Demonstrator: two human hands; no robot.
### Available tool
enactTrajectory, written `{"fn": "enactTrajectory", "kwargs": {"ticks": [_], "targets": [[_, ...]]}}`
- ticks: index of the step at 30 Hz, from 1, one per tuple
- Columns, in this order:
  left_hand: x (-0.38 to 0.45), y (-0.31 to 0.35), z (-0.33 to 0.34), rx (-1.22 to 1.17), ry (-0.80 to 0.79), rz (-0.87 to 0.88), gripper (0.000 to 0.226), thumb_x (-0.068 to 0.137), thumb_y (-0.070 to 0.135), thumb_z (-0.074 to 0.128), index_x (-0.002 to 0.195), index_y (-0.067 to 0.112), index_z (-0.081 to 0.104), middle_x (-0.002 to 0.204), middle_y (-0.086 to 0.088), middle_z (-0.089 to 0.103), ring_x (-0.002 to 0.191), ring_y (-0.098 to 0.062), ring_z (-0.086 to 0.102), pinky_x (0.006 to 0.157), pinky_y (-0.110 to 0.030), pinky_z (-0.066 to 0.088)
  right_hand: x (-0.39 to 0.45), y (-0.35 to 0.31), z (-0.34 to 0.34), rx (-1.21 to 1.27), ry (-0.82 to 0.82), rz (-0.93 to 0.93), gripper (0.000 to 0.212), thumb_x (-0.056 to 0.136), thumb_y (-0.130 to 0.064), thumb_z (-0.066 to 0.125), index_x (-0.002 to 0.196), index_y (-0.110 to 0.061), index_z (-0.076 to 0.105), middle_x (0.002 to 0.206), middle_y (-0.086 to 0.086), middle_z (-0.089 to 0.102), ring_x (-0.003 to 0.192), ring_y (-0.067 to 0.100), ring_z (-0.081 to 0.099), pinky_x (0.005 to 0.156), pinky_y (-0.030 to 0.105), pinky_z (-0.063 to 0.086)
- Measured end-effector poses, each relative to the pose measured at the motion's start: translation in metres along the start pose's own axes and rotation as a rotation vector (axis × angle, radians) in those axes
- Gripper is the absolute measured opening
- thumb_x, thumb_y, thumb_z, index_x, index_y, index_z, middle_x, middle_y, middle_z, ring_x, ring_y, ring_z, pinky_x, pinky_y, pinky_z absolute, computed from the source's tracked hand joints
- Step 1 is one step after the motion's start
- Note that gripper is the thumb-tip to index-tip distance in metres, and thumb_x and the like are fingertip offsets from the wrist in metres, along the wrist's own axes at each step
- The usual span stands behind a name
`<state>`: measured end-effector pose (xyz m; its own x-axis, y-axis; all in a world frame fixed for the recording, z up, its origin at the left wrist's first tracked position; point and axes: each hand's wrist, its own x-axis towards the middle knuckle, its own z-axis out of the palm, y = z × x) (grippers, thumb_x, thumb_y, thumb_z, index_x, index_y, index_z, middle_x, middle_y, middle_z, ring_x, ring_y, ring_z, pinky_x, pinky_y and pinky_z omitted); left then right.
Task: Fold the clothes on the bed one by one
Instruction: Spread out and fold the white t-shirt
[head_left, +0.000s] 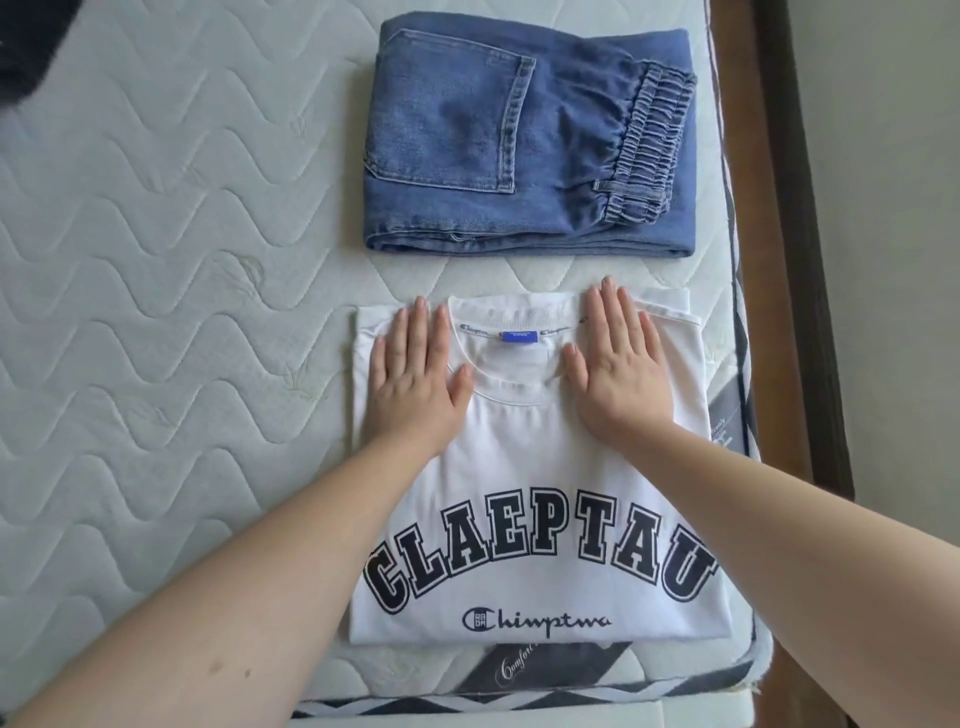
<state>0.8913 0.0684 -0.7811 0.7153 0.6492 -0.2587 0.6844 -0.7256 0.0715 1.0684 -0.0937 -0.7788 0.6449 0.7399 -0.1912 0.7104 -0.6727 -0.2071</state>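
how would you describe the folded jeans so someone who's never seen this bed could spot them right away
On the quilted white mattress, look along its right side, past the white t-shirt that both hands press flat. The folded jeans lie just beyond its collar, apart from it. They are the only blue denim piece, with a back pocket and gathered elastic waistband facing up.

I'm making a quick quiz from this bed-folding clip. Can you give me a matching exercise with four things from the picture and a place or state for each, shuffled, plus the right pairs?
Things:
1. jeans
2. white T-shirt
3. left hand
4. blue neck label

Places or states:
A. lies flat on the shirt, left of the collar
B. folded, on the mattress beyond the shirt
C. inside the collar, between the two hands
D. folded, print up, nearest the person, with both hands pressed on it

Pairs: 1-B, 2-D, 3-A, 4-C. The right hand lies flat on the other side of the collar.
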Motion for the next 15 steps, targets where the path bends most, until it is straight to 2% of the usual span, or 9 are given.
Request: {"fn": "enactTrajectory", "kwargs": {"ticks": [3, 6, 8, 12, 15], "targets": [[0.006, -0.003, -0.004, -0.018, -0.128, 0.002, 0.069, 0.094, 0.057, 0.006, 0.146, 0.029, -0.031, 0.160, 0.001, -0.029, 0.147, -0.015, -0.026, 0.119, -0.039, -0.016, 0.000, -0.001, 0.002, -0.022, -0.018, 0.035, 0.065, 0.102, -0.048, 0.012, 0.157, -0.017, -0.001, 0.165, 0.001, -0.001, 0.151, 0.014, -0.005, 0.123, 0.036, 0.000], [0.010, -0.002, -0.017, -0.039, -0.230, -0.010, 0.070, 0.098, 0.056, 0.013, 0.146, 0.031, -0.031, 0.158, 0.005, -0.033, 0.144, -0.011, -0.032, 0.118, -0.037, -0.019, 0.003, -0.002, -0.008, -0.009, -0.090, 0.023, 0.067, 0.101, -0.052, 0.010, 0.156, -0.018, -0.008, 0.164, -0.001, -0.010, 0.150, 0.013, -0.012, 0.122, 0.035, -0.005], [0.002, 0.003, -0.027, -0.037, -0.167, -0.029, 0.069, 0.100, 0.051, 0.018, 0.152, 0.028, -0.020, 0.162, 0.002, -0.024, 0.149, -0.013, -0.020, 0.120, -0.038, -0.012, 0.002, -0.001, -0.019, 0.023, -0.130, 0.031, 0.067, 0.101, -0.053, 0.012, 0.156, -0.019, -0.009, 0.164, -0.002, -0.011, 0.149, 0.012, -0.013, 0.121, 0.033, -0.008], [-0.062, 0.031, -0.031, -0.180, 0.158, -0.015, 0.066, 0.099, 0.035, 0.030, 0.154, 0.017, 0.000, 0.164, -0.009, 0.011, 0.151, -0.020, 0.014, 0.122, -0.042, 0.009, -0.061, -0.019, -0.025, 0.016, -0.035, 0.130, 0.062, 0.103, -0.039, 0.018, 0.156, -0.013, 0.000, 0.164, 0.004, 0.000, 0.151, 0.016, -0.003, 0.123, 0.037, 0.000], [-0.145, 0.053, -0.003, -0.249, 0.172, -0.027, 0.063, 0.100, 0.032, 0.032, 0.154, 0.009, 0.011, 0.161, -0.012, 0.021, 0.149, -0.023, 0.023, 0.120, -0.044, 0.022, -0.151, -0.053, -0.005, 0.069, -0.012, 0.093, 0.061, 0.102, -0.029, 0.032, 0.156, -0.013, 0.009, 0.163, 0.004, 0.012, 0.151, 0.018, 0.007, 0.123, 0.040, 0.008]]}}
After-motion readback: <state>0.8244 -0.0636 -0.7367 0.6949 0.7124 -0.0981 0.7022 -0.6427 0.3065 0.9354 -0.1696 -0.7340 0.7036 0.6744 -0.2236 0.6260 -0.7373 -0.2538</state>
